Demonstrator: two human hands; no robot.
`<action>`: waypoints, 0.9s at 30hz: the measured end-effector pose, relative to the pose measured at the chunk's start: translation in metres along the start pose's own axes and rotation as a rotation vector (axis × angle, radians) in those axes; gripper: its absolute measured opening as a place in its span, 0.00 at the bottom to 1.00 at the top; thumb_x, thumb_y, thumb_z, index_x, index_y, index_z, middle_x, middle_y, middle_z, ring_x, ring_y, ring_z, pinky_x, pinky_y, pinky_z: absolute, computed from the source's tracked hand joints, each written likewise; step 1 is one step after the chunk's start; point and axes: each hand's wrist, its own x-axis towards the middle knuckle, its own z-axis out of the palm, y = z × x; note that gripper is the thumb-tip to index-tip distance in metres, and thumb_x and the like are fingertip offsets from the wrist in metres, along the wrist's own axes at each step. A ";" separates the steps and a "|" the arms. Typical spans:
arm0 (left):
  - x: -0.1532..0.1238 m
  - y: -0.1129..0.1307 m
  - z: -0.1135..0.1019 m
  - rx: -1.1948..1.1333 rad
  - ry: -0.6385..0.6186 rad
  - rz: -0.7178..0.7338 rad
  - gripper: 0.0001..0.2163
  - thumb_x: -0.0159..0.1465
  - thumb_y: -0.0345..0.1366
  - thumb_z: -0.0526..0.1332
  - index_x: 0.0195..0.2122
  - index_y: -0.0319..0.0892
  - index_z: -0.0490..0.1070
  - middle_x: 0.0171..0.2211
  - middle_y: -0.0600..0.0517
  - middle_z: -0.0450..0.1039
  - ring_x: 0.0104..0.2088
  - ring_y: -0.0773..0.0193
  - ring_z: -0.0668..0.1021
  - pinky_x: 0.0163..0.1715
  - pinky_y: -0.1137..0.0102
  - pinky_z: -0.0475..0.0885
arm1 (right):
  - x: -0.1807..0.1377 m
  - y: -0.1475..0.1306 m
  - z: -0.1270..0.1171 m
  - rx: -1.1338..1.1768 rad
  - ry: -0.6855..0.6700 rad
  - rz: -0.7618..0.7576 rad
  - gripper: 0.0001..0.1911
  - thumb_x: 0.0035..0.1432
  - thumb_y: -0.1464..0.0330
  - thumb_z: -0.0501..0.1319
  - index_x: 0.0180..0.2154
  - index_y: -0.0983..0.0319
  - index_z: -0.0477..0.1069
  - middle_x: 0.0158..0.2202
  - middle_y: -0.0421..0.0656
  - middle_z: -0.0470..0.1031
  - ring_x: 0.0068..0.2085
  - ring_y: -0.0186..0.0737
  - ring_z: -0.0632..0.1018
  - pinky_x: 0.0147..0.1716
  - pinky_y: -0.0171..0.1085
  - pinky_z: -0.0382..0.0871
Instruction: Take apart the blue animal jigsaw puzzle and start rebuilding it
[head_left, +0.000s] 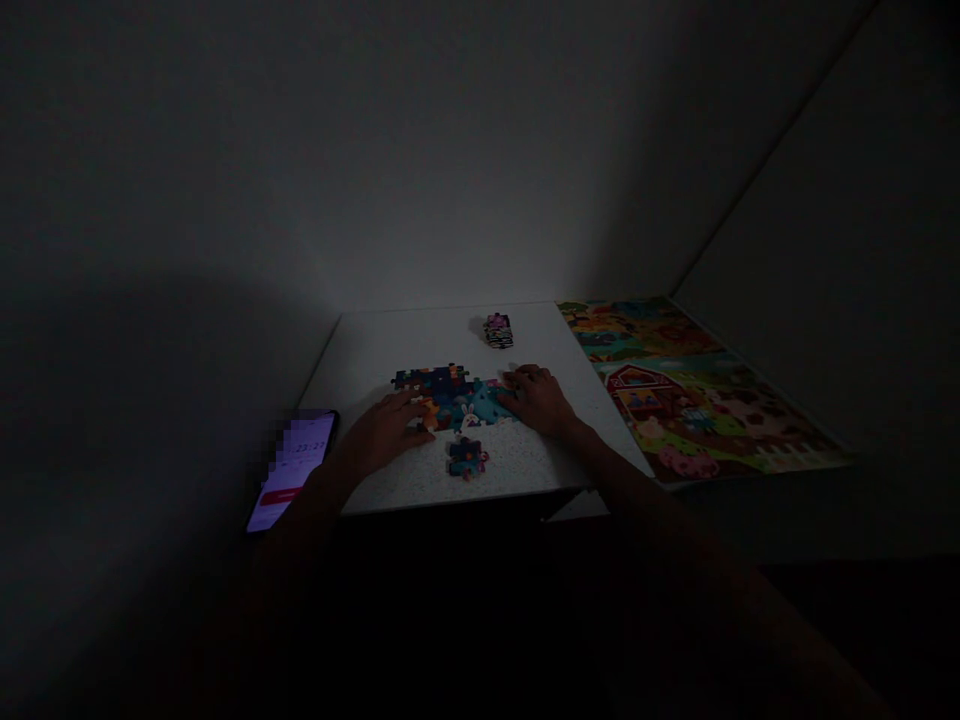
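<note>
A partly joined jigsaw puzzle point(450, 393), with a white rabbit and dark blue and teal patches, lies flat on the white speckled table point(390, 338). My left hand point(388, 436) rests at its left edge, fingers stretched over the border pieces. At the right edge my right hand point(538, 400) lies with its fingers spread, fingertips touching the teal part. Neither hand visibly lifts a piece. Nearer to me, apart from the joined part, sits a loose puzzle piece point(466, 457) with blue and pink on it. The light is dim, so small details are hard to make out.
Toward the back of the table stands a stack of puzzle pieces point(498, 331). A lit phone point(294, 472) is at the left, beside the table. On the right lie colourful farm and animal picture sheets point(697, 415). A pale wall point(450, 180) rises behind the table.
</note>
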 end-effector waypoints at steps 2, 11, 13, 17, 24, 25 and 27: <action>0.005 0.001 -0.003 0.009 -0.024 0.031 0.10 0.65 0.44 0.59 0.42 0.45 0.73 0.56 0.47 0.71 0.58 0.54 0.71 0.57 0.56 0.65 | 0.001 -0.001 -0.001 -0.003 -0.003 0.001 0.27 0.61 0.52 0.59 0.55 0.61 0.71 0.55 0.53 0.70 0.56 0.52 0.69 0.55 0.49 0.61; 0.009 -0.002 0.001 -0.001 -0.027 0.041 0.15 0.67 0.44 0.55 0.50 0.44 0.71 0.51 0.46 0.76 0.52 0.56 0.75 0.53 0.61 0.68 | 0.003 -0.006 -0.006 0.007 0.000 0.002 0.25 0.61 0.53 0.60 0.52 0.63 0.73 0.54 0.52 0.73 0.56 0.52 0.69 0.56 0.47 0.61; 0.008 -0.003 0.003 0.032 -0.023 0.026 0.16 0.66 0.44 0.55 0.51 0.44 0.70 0.52 0.46 0.75 0.53 0.56 0.75 0.53 0.61 0.68 | 0.003 -0.006 -0.006 0.005 0.007 0.003 0.25 0.61 0.53 0.60 0.52 0.63 0.74 0.54 0.52 0.73 0.57 0.52 0.69 0.56 0.47 0.61; 0.009 -0.002 0.001 0.068 -0.066 0.042 0.18 0.66 0.46 0.56 0.54 0.45 0.69 0.53 0.46 0.74 0.54 0.56 0.74 0.54 0.60 0.68 | 0.002 -0.005 -0.003 0.005 0.017 -0.002 0.25 0.61 0.53 0.59 0.52 0.63 0.73 0.54 0.52 0.73 0.57 0.52 0.68 0.56 0.48 0.61; 0.018 -0.002 -0.001 0.131 -0.074 0.077 0.16 0.67 0.47 0.56 0.51 0.46 0.71 0.52 0.46 0.74 0.57 0.55 0.72 0.54 0.61 0.68 | 0.003 -0.005 -0.004 -0.001 0.018 -0.008 0.26 0.61 0.53 0.59 0.53 0.64 0.73 0.53 0.53 0.73 0.57 0.53 0.68 0.56 0.48 0.61; 0.018 -0.003 0.000 0.129 -0.075 0.089 0.16 0.67 0.47 0.55 0.50 0.45 0.71 0.51 0.46 0.75 0.56 0.55 0.73 0.54 0.61 0.68 | 0.003 -0.005 -0.004 -0.002 0.015 -0.005 0.26 0.61 0.53 0.60 0.53 0.64 0.73 0.53 0.53 0.73 0.57 0.53 0.68 0.56 0.48 0.61; 0.017 -0.003 0.002 0.110 -0.060 0.106 0.15 0.67 0.46 0.55 0.49 0.45 0.72 0.51 0.46 0.76 0.55 0.55 0.73 0.56 0.59 0.67 | 0.003 -0.006 -0.004 -0.007 0.012 0.002 0.25 0.61 0.53 0.60 0.52 0.64 0.73 0.53 0.53 0.73 0.57 0.52 0.69 0.56 0.47 0.61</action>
